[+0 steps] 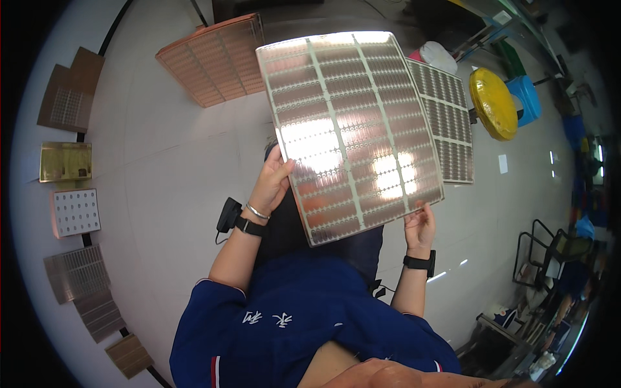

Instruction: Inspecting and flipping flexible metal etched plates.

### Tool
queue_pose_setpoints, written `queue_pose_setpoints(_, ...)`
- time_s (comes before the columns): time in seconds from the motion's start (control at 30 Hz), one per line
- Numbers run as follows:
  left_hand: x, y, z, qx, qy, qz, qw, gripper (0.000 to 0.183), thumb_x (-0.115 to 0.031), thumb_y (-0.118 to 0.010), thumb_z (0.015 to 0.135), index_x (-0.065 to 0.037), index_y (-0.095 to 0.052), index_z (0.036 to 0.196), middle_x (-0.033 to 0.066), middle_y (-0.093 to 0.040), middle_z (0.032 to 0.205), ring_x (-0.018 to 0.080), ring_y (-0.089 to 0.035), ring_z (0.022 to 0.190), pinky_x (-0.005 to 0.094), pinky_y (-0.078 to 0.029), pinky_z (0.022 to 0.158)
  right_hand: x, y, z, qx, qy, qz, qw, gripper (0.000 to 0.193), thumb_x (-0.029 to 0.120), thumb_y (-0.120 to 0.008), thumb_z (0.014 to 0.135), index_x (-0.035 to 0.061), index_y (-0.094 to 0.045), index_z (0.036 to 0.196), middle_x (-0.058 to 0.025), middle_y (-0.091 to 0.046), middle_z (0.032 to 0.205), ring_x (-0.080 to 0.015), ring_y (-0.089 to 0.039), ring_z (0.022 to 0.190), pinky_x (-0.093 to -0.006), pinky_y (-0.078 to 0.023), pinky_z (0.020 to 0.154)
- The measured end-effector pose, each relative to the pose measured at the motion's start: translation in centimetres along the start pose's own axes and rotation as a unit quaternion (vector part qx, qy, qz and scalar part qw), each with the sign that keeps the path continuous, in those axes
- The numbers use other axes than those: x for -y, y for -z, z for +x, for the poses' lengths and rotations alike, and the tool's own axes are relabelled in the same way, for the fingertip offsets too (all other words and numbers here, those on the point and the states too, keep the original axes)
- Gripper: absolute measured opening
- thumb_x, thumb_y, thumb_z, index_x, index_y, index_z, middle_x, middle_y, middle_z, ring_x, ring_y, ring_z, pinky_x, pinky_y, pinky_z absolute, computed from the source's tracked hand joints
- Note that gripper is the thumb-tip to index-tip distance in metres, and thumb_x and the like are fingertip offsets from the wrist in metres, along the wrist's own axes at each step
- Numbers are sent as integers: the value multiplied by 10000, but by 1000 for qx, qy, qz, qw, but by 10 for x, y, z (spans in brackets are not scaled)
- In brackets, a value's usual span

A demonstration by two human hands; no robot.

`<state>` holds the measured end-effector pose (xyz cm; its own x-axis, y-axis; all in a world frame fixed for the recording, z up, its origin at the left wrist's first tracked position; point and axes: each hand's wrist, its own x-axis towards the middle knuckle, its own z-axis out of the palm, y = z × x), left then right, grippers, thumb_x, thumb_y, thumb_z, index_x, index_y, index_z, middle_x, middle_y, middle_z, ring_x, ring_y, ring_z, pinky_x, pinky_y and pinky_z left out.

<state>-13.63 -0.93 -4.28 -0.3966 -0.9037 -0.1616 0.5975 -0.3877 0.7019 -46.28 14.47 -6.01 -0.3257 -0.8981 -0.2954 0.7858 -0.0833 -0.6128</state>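
I hold up a large shiny copper-coloured panel, gridded with rows of small repeated patterns and pale dividing strips. My left hand grips its left edge, thumb on the face. My right hand holds the lower right corner from beneath. Both wrists carry black bands, and the left also has a thin bracelet. The panel is tilted and reflects bright light patches. Below it are my dark trousers and blue top.
On the pale floor lie a stack of copper panels at the back left and a grey gridded panel behind the held one. Several smaller panels line the left edge. A yellow stool and a blue stool stand right.
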Motion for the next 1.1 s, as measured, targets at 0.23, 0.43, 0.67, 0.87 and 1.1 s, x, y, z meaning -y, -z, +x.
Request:
queue_pose_setpoints(0.23,-4,21,8,-20,21,14,999,434,-113,-527,882,-22,-364,1273,84,-536,1162,146,-527,1049,280,-428,900,10,23,1,-95,69,-4,993,342,225,-391,941,-24,-455,1166,-167,-543,1141,-226,-558,1024,-341,-470,888)
queue_pose_setpoints(0.43,-1,20,6,-48,21,-12,999,351,-137,-480,910,-25,-395,1232,72,-535,1145,137,-526,1044,266,-442,882,19,2,11,-132,82,-102,982,397,195,-394,943,-44,-384,1260,-176,-535,1146,-212,-564,1011,-336,-492,859)
queue_pose_setpoints(0.67,9,27,1,-78,-14,67,995,345,-178,-468,926,-48,-383,1234,-4,-517,1007,56,-495,927,218,-441,817,28,-21,5,-121,102,-202,966,366,163,-404,939,-45,-403,1240,-161,-564,1077,-183,-600,928,-292,-521,791)
queue_pose_setpoints(0.87,-2,14,0,-116,13,29,993,329,-182,-457,934,-83,-385,1239,-38,-502,920,18,-492,800,173,-475,706,32,-41,0,-129,96,-270,949,323,133,-452,927,-35,-460,1202,-28,-585,783,-70,-557,713,-207,-455,646)
queue_pose_setpoints(1.1,4,29,1,-135,9,23,991,319,-155,-434,939,-97,-390,1250,-35,-521,942,32,-526,848,190,-491,735,36,-37,-1,-101,121,-306,939,297,141,-465,924,-28,-498,1166,-2,-565,736,-43,-515,652,-177,-402,569)
